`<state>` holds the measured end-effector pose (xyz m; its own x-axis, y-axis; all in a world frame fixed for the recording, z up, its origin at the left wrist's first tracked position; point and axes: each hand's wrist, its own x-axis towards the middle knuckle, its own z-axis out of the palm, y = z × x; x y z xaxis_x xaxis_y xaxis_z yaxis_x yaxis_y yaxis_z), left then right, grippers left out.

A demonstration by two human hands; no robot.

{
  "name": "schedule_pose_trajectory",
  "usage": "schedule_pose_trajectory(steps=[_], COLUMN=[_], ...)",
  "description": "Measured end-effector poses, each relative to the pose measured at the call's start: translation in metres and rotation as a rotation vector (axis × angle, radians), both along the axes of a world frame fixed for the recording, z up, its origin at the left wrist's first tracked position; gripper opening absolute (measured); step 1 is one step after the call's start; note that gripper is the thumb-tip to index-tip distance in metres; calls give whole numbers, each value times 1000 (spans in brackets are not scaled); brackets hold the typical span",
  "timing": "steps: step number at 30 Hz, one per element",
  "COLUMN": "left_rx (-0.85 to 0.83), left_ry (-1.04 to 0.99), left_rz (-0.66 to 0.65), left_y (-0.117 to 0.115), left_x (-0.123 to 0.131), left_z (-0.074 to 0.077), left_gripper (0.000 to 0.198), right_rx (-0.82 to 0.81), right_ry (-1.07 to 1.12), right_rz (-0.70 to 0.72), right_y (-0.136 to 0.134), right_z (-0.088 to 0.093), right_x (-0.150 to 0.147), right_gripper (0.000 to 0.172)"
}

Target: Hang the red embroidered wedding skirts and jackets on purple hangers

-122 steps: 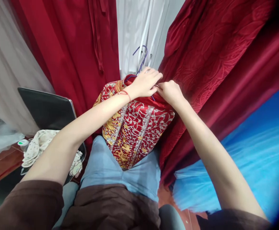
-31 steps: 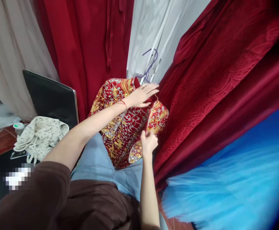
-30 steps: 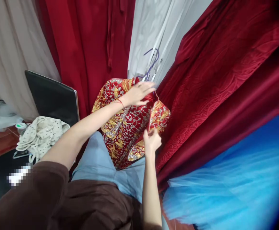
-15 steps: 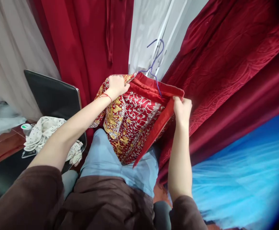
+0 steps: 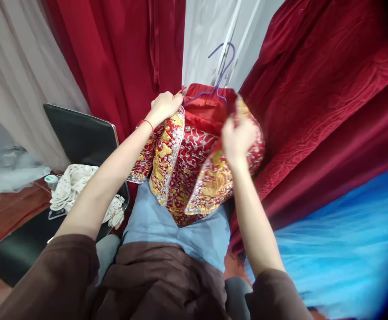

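Jacket (image 5: pixel 194 169) on hanger (image 5: pixel 221 73): left hand (image 5: pixel 165 106) grips its left shoulder; right hand (image 5: pixel 238 135), blurred, grasps its right front, raised.

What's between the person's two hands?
In the head view, between the left hand and the right hand lies the plain red lining of the jacket, with the purple hanger rising from it.

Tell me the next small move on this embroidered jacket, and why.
Probably draw the right hand inward, laying the front panel it holds against the edge that the left hand grips. The embroidered jacket sits on the purple hanger with its front open and its red lining showing, so the two edges do not yet meet.
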<state>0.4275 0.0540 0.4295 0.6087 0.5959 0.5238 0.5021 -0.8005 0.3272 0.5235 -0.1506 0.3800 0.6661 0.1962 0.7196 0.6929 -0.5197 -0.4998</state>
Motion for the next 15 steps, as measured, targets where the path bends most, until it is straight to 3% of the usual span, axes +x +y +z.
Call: schedule_pose_trajectory(steps=[3, 6, 10, 13, 15], left_rx=[-98, -49, 105, 70, 32], left_ry=[33, -4, -174, -144, -142], left_rz=[6, 1, -40, -78, -53], left_y=[0, -15, -49, -59, -51], left_x=[2, -5, -10, -1, 9], left_z=[-3, -22, -79, -126, -149], left_gripper=[59, 70, 93, 77, 58], right_rx=[-59, 13, -160, -259, -283], right_ry=[18, -34, -1, 76, 110], right_rz=[57, 45, 6, -75, -106], right_y=[26, 33, 33, 33, 31], right_z=[-9, -16, -45, -79, -99], right_x=[-15, -24, -32, -32, -29], right_gripper=[45, 51, 37, 33, 34])
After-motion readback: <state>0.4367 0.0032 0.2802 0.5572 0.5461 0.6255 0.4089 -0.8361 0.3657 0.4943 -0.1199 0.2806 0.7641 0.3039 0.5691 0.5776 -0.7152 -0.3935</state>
